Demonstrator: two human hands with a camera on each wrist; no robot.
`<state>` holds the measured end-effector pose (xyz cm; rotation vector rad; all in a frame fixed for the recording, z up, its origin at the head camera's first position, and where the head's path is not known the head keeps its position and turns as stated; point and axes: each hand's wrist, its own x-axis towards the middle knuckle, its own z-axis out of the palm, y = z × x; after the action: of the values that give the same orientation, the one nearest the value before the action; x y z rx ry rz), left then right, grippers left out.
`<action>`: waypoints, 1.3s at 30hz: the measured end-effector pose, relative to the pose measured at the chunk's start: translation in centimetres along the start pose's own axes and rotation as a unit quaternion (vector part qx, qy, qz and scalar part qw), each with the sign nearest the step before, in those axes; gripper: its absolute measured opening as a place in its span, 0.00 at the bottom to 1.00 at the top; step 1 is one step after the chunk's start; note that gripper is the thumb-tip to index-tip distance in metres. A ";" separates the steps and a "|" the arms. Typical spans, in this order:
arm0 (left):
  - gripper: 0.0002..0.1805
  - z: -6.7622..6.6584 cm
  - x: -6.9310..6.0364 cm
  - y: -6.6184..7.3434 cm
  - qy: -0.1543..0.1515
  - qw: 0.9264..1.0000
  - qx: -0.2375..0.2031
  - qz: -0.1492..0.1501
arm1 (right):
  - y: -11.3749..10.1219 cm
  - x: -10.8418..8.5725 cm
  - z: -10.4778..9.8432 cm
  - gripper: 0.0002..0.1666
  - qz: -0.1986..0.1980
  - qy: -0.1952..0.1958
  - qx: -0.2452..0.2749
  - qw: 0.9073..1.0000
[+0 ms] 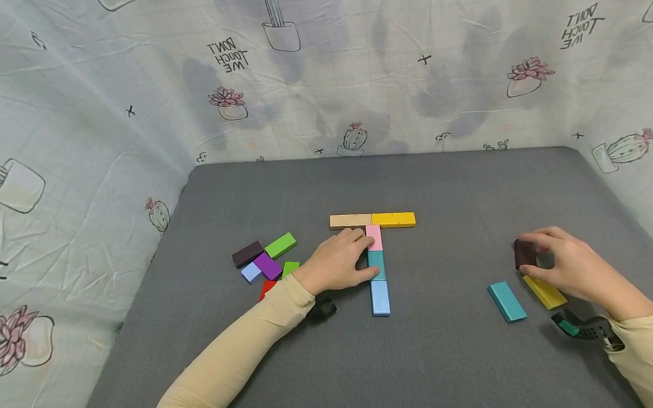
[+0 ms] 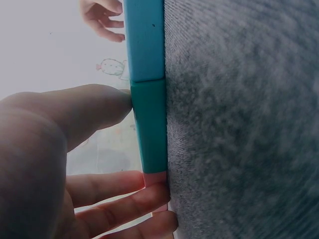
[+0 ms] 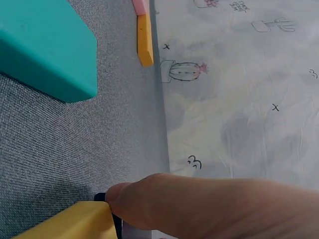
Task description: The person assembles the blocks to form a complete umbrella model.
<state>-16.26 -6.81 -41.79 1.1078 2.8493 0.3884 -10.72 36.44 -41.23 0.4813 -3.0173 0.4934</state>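
A T of blocks lies on the grey table: tan [image 1: 350, 220] and yellow [image 1: 393, 220] across the far end, then pink [image 1: 374, 237], teal [image 1: 376, 265] and light blue [image 1: 380, 298] in a column. My left hand [image 1: 336, 261] rests along the column, its thumb touching the teal block [image 2: 151, 127] and its fingers at the pink one. At the right, my right hand [image 1: 578, 268] pinches a dark block [image 1: 525, 254] between thumb and fingers. That block stands by the far end of a yellow block [image 1: 545, 291]; a separate teal block [image 1: 506, 302] lies left of them.
Left of my left hand lie a dark block [image 1: 247, 254], a green one [image 1: 281, 245], a purple one [image 1: 268, 266], a small blue one [image 1: 251, 272] and a partly hidden red one [image 1: 267, 288]. A printed curtain [image 1: 379, 67] hangs behind the table.
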 end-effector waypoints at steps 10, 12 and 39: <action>0.30 0.1 0.1 -0.1 0.006 1.000 0.000 0.002 | 0.0 0.5 0.0 0.35 0.001 -0.025 0.004 1.000; 0.30 0.2 0.0 -0.1 0.009 1.000 -0.001 0.003 | 0.0 0.6 0.0 0.35 0.001 -0.030 0.002 1.000; 0.31 0.2 0.1 -0.2 0.006 1.000 0.003 0.007 | -1.7 4.2 -0.5 0.31 -0.044 -0.019 0.014 0.999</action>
<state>-16.42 -6.83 -42.06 1.1315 2.8558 0.3875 -14.20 33.81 -39.81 0.6291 -3.0133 0.5268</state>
